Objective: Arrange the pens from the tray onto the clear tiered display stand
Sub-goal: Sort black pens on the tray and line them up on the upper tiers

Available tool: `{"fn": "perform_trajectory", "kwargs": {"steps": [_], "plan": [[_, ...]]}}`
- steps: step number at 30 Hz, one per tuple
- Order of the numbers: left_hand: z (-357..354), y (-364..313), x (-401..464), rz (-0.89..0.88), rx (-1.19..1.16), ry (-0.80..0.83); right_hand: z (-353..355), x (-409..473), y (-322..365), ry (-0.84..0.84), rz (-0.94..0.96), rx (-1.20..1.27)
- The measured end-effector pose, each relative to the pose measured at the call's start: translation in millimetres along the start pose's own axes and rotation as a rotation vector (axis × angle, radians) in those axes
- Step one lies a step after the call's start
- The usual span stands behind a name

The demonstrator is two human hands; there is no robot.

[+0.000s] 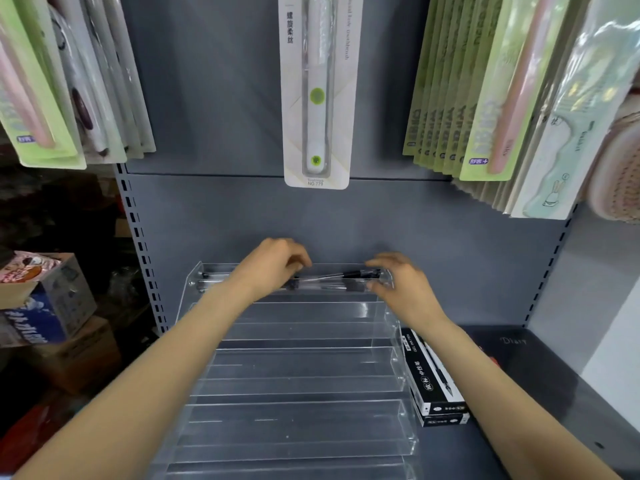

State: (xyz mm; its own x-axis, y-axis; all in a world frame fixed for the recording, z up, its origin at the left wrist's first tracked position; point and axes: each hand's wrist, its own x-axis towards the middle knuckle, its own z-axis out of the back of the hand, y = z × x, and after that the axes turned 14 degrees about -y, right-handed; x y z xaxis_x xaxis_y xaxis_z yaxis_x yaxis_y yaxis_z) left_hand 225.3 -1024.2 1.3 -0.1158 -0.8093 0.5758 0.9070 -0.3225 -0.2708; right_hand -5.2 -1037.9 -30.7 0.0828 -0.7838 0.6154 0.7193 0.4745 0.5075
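Both arms extended fwd; left hand (273, 263) fingers curled, pinching; right hand (398, 282) curled, pinching.

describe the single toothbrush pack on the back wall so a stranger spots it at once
On the grey back panel, look straight above the clear tiered display stand. The white carded toothbrush pack hangs alone at centre, with green dots on its handle, unlike the green-carded stacks either side.

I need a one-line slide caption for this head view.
Both hands, left and right, set black pens into the top tier of a clear display stand.
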Motion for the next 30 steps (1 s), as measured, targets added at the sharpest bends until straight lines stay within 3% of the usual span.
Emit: {"fn": "perform_trajectory", "kwargs": {"steps": [7, 16, 24, 30], "plan": [[17.4, 14.3, -21.3, -0.014, 0.001, 0.156, -11.6, -2.0, 21.5, 0.111, 0.023, -0.078], [16.6, 20.4, -26.8, 0.028, -0.02, 0.109, -11.1, 2.0, 23.2, 0.143, 0.009, -0.146], [11.7, 12.6, -19.6, -0.022, 0.141, 0.154, -11.4, 5.2, 26.1, 0.166, 0.004, -0.177], [7.2, 19.7, -24.7, 0.045, 0.047, 0.172, -13.7, -0.8, 28.3, 0.108, 0.013, -0.068]]}}
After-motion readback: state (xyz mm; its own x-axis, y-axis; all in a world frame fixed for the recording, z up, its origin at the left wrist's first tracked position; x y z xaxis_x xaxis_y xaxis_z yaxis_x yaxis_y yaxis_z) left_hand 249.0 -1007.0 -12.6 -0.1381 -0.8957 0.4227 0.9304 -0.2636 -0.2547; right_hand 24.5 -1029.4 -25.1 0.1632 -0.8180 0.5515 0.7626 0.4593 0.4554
